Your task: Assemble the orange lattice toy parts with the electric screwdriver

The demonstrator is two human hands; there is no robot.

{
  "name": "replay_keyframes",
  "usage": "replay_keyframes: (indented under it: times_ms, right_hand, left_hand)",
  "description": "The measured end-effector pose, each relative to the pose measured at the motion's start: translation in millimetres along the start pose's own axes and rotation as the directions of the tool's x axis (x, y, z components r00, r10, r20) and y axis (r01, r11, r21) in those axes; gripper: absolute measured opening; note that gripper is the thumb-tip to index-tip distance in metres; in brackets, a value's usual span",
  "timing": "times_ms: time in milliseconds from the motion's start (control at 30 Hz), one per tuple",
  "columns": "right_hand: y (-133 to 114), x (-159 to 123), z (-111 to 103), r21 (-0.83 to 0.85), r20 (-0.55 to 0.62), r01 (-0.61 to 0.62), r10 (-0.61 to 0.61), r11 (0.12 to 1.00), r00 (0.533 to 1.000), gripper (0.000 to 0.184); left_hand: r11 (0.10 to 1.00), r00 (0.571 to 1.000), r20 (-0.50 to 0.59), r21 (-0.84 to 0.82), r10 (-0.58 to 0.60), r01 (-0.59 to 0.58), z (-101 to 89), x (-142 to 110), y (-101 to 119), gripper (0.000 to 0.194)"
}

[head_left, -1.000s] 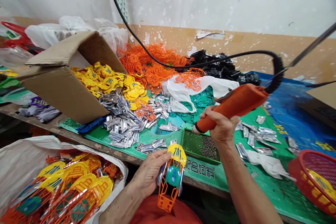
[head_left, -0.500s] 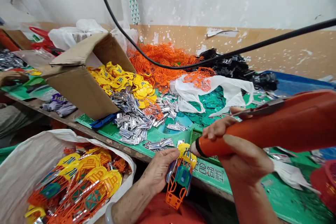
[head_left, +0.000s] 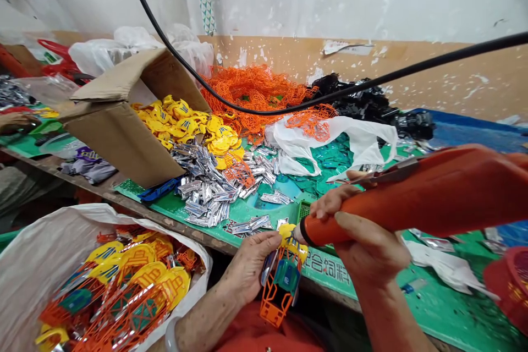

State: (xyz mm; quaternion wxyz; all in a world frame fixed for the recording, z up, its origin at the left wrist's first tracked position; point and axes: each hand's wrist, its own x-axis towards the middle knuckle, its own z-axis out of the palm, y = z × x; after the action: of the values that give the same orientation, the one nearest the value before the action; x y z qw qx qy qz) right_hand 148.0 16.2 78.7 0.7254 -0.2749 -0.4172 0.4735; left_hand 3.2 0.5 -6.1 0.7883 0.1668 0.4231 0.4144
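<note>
My left hand [head_left: 256, 256] pinches a plastic toy vehicle body [head_left: 284, 280] by its upper side. The body has a yellow front, a green middle piece, silver side strips and an open orange frame hanging downward. My right hand [head_left: 367, 231] is wrapped around a red electric screwdriver [head_left: 412, 192], held nearly level. Its pale tip meets the yellow front of the body; the exact contact point is too small to make out. Below on the left, a white sack [head_left: 61, 231] holds several similar assembled bodies [head_left: 140, 269].
A cardboard box [head_left: 111, 137] on its side spills yellow parts [head_left: 185, 121]. Silver strips [head_left: 210, 192], orange frames [head_left: 256, 88], green pieces [head_left: 336, 154] and black parts [head_left: 367, 102] lie piled on the green tabletop. A black cable [head_left: 247, 111] loops across. A red basket [head_left: 511, 280] stands right.
The screwdriver and my right hand have shifted slightly left, the tip still at the yellow front. My left hand keeps its hold on the body. The whole view has moved a little.
</note>
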Motion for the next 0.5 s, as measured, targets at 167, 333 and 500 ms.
replay_keyframes:
  times_ms: [167, 333, 500]
  right_hand:
    - [0.3, -0.3, 1.2, -0.026, -0.01, -0.028, 0.028, 0.999, 1.0, 0.045]
    - [1.0, -0.2, 1.3, -0.038, -0.014, -0.044, 0.043, 0.998, 0.999, 0.044]
    - [3.4, -4.3, -2.1, -0.035, 0.013, -0.027, 0.028, 0.999, 1.0, 0.04]
  left_hand:
    - [1.0, 1.0, -0.008, -0.006, -0.004, 0.004, 2.1, -0.5, 1.0, 0.038]
    - [1.0, 0.999, -0.031, -0.022, 0.007, -0.008, 4.4, -0.4, 0.3, 0.031]
    - [1.0, 0.998, -0.056, -0.023, 0.017, -0.018, 6.1, -1.9, -1.7, 0.029]
